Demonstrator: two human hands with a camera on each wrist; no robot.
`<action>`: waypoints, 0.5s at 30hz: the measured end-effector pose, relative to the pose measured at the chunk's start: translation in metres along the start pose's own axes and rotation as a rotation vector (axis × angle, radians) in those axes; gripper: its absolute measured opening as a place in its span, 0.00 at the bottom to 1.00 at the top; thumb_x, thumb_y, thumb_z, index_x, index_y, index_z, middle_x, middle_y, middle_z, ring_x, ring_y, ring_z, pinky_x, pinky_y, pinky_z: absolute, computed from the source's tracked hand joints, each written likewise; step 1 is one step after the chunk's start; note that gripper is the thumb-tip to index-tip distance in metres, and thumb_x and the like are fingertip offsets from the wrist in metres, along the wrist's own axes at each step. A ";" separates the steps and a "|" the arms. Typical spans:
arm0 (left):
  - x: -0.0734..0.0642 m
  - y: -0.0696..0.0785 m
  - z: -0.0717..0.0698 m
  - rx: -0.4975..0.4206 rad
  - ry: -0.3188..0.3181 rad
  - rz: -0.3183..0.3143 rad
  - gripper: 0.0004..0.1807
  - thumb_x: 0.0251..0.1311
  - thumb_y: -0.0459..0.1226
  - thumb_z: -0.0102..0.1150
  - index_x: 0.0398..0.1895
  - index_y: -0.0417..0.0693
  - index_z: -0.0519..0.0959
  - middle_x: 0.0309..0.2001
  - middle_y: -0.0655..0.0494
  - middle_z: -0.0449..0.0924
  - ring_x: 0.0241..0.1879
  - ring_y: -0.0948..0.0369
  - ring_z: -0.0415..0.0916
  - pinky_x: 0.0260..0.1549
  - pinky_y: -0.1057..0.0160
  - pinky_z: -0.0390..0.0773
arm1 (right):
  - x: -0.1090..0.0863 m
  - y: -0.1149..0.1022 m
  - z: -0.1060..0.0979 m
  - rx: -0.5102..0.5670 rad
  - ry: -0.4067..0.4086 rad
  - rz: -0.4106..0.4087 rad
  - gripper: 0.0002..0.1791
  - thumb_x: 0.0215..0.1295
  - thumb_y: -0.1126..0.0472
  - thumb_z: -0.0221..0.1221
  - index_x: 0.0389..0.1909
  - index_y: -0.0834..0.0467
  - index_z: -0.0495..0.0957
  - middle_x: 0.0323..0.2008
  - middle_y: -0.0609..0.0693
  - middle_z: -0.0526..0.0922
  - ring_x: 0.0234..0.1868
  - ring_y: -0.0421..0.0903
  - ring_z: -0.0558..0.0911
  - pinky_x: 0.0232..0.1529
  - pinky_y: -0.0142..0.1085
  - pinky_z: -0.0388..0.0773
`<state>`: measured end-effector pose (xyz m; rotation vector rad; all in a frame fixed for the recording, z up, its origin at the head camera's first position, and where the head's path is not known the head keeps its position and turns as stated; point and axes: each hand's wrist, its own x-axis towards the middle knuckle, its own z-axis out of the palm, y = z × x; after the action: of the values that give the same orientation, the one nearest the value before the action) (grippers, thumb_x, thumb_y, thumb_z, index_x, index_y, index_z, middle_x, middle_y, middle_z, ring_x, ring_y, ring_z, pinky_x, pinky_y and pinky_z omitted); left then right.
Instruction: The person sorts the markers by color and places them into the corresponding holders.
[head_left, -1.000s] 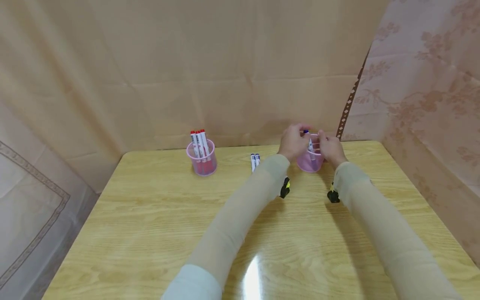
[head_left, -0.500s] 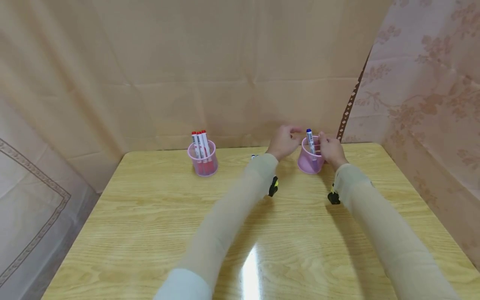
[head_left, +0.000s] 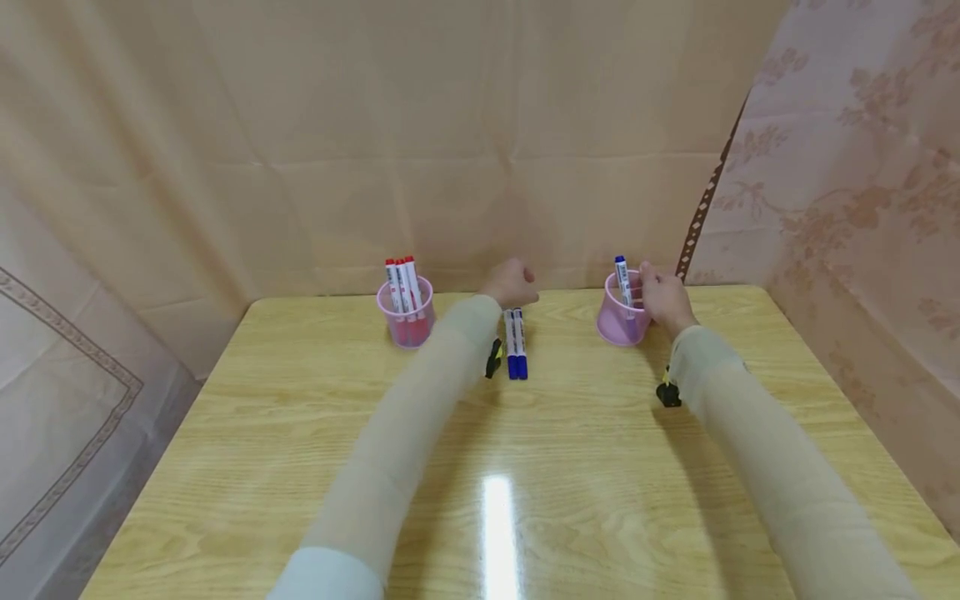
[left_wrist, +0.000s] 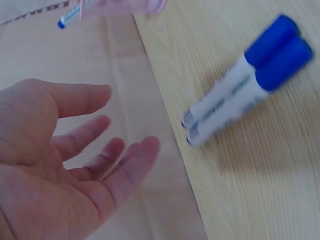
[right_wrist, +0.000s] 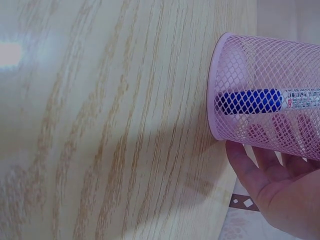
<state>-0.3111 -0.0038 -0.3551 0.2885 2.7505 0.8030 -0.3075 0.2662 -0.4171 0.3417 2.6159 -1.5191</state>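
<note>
Near the tabletop's (head_left: pixel 615 467) back edge, a pink mesh cup (head_left: pixel 617 325) holds one blue-ended marker (head_left: pixel 624 282); two blue-capped markers (head_left: pixel 519 343) lie parallel.

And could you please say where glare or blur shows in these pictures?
Head view: bright glare streak on the table; left wrist view: two blue-capped markers blurred; right wrist view: white glare at the picture's left edge, pink mesh cup fairly sharp.

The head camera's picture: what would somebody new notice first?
Probably the red-tipped markers poking from the left pink cup. Then the two blue-capped markers lying side by side near the left hand. The right hand holds the right pink cup, one blue-tipped marker inside.
</note>
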 end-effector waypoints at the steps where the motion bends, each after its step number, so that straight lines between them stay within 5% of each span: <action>1: -0.001 -0.004 -0.001 0.006 0.008 -0.015 0.16 0.64 0.36 0.63 0.53 0.43 0.79 0.50 0.52 0.80 0.46 0.57 0.77 0.44 0.63 0.79 | 0.000 0.000 0.000 -0.001 -0.001 0.004 0.48 0.76 0.30 0.26 0.70 0.66 0.67 0.63 0.68 0.72 0.63 0.63 0.73 0.62 0.53 0.73; 4: -0.003 -0.015 -0.004 -0.039 -0.003 -0.070 0.04 0.61 0.31 0.61 0.33 0.43 0.75 0.31 0.55 0.72 0.28 0.60 0.69 0.25 0.65 0.71 | 0.001 0.001 0.001 0.007 -0.009 0.019 0.48 0.75 0.29 0.26 0.70 0.65 0.67 0.64 0.66 0.72 0.64 0.62 0.73 0.62 0.53 0.73; 7: -0.004 -0.023 -0.006 -0.068 -0.016 -0.113 0.11 0.59 0.29 0.62 0.28 0.47 0.69 0.26 0.57 0.65 0.23 0.61 0.62 0.19 0.66 0.65 | 0.001 0.001 0.000 0.012 -0.015 0.027 0.48 0.75 0.29 0.26 0.71 0.64 0.67 0.65 0.65 0.72 0.65 0.62 0.72 0.62 0.53 0.73; 10: -0.004 -0.031 -0.006 -0.076 -0.039 -0.130 0.12 0.59 0.29 0.65 0.43 0.44 0.75 0.38 0.52 0.75 0.27 0.58 0.67 0.19 0.66 0.71 | 0.001 0.001 0.000 0.011 -0.016 0.024 0.47 0.76 0.30 0.26 0.71 0.64 0.67 0.65 0.65 0.72 0.65 0.62 0.72 0.62 0.53 0.73; 12: -0.004 -0.036 -0.005 -0.089 -0.050 -0.151 0.29 0.59 0.30 0.67 0.65 0.48 0.71 0.55 0.48 0.77 0.34 0.54 0.74 0.20 0.64 0.75 | 0.000 0.000 0.001 0.011 -0.014 0.020 0.46 0.77 0.31 0.27 0.70 0.65 0.67 0.65 0.65 0.72 0.65 0.62 0.72 0.63 0.53 0.73; 15: -0.004 -0.042 -0.001 -0.119 -0.050 -0.168 0.45 0.59 0.31 0.67 0.79 0.57 0.58 0.67 0.45 0.71 0.32 0.51 0.76 0.15 0.64 0.74 | -0.001 -0.002 0.001 0.014 -0.007 0.014 0.45 0.78 0.32 0.28 0.69 0.65 0.68 0.64 0.66 0.73 0.64 0.63 0.73 0.61 0.53 0.74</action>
<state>-0.3125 -0.0400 -0.3764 0.0524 2.6255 0.8970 -0.3071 0.2644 -0.4163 0.3542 2.5927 -1.5325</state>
